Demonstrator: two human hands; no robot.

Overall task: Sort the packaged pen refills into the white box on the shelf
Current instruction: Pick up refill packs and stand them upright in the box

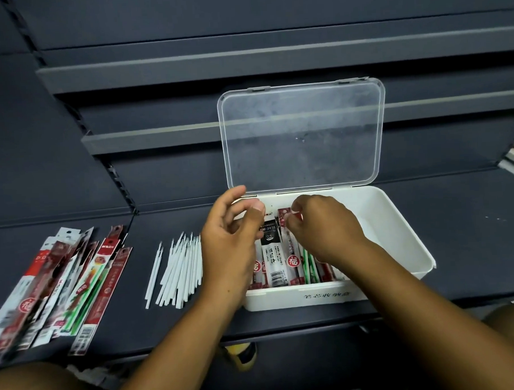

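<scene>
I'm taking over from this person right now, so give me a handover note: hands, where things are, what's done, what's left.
Hands: left hand curled over the left side of the white box, grip unclear; right hand pinches the top of a red pack in it. Clear lid open.
Done: several packs lie in the box's left half.
Left: the pile of packs on the shelf, left of the loose white refills, is not yet boxed.
</scene>
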